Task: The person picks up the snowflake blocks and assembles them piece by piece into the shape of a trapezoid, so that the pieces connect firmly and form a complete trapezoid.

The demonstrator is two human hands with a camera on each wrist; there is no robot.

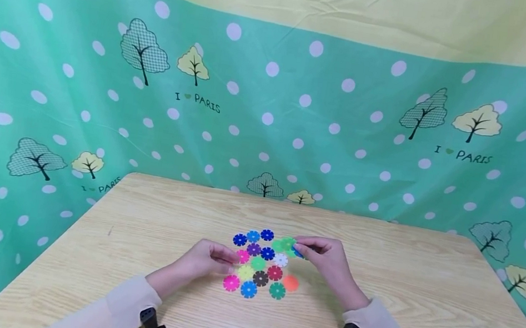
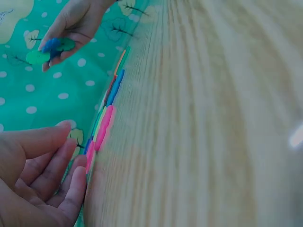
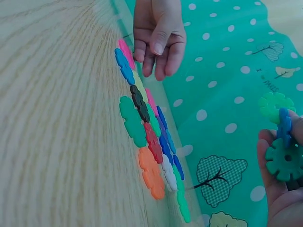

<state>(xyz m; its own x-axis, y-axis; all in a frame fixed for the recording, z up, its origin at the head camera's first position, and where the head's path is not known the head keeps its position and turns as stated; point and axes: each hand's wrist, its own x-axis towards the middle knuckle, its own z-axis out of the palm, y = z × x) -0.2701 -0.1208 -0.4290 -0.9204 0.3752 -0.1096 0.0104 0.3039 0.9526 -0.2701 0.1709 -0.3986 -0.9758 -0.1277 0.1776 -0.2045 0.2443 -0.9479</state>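
My right hand is raised over the far right of a patch of notched plastic discs. It pinches a joined cluster, in which the right wrist view shows a light green disc, a blue disc and a dark green disc. Part of the cluster is hidden by the fingers. My left hand hovers at the patch's left side, fingers loosely bent with nothing between them. Nearest to it are a pink disc and a pale yellow disc.
Several other discs lie flat and close together on the wooden table, among them a brown disc, a red disc, a white disc and an orange disc. A green dotted curtain hangs behind the table's far edge.
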